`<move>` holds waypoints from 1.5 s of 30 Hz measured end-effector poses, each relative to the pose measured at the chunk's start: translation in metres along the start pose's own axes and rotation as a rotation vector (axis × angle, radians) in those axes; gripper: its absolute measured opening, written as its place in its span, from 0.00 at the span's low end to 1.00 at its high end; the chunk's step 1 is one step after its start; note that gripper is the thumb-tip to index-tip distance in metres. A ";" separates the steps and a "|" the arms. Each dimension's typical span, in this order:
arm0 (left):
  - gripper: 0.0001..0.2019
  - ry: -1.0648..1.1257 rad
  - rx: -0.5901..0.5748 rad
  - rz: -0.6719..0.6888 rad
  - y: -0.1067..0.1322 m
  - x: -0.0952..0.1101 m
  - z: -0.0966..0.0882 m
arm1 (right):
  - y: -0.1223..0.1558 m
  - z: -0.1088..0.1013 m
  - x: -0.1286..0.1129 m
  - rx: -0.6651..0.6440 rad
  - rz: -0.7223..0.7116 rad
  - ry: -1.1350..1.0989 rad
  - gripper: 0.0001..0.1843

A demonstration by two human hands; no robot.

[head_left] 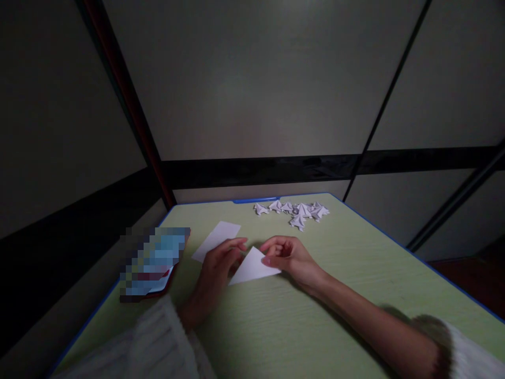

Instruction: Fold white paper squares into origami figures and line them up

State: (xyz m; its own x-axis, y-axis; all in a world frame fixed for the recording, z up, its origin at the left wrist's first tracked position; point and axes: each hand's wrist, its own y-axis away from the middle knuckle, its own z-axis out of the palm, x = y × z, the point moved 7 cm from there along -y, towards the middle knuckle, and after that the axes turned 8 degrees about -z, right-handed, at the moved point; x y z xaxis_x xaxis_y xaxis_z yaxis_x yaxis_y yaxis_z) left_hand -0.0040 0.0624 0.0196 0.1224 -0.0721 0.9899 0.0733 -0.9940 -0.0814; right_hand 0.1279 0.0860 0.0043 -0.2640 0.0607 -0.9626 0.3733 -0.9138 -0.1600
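A white sheet of paper (252, 267), folded to a triangle, is in front of me with its point facing away. My right hand (294, 258) pinches its right side, thumb on top and the other fingers curled behind. Close to the triangle's left edge is my left hand (221, 263), its fingers loosely bent and the thumb apart from the index finger. I see nothing held in it. Under and beyond the left hand lies a flat white piece of paper (221, 234), partly covered by the fingers.
Several small folded white paper figures (302, 212) lie grouped near the far edge of the pale green table (355, 252), which has a blue rim. At the left lies a flat, dark-edged item (158, 263) with its surface blurred out. Cabinet-like panels (256, 95) stand behind the table.
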 end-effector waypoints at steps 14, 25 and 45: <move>0.12 -0.178 -0.061 -0.115 0.000 -0.016 0.011 | 0.008 0.018 0.018 -0.322 0.155 0.302 0.14; 0.13 -0.162 -0.193 -0.159 -0.001 -0.023 0.016 | 0.008 0.010 0.006 -0.323 0.101 0.372 0.17; 0.12 -0.246 -0.496 -0.151 0.013 -0.023 0.037 | 0.015 0.023 0.008 -0.527 0.061 0.338 0.09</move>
State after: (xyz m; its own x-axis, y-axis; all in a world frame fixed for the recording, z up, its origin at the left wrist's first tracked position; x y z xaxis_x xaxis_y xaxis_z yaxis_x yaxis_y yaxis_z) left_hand 0.0310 0.0537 -0.0087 0.3773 0.0358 0.9254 -0.3580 -0.9159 0.1814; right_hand 0.1111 0.0631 -0.0006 0.0353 0.2170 -0.9755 0.7897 -0.6043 -0.1058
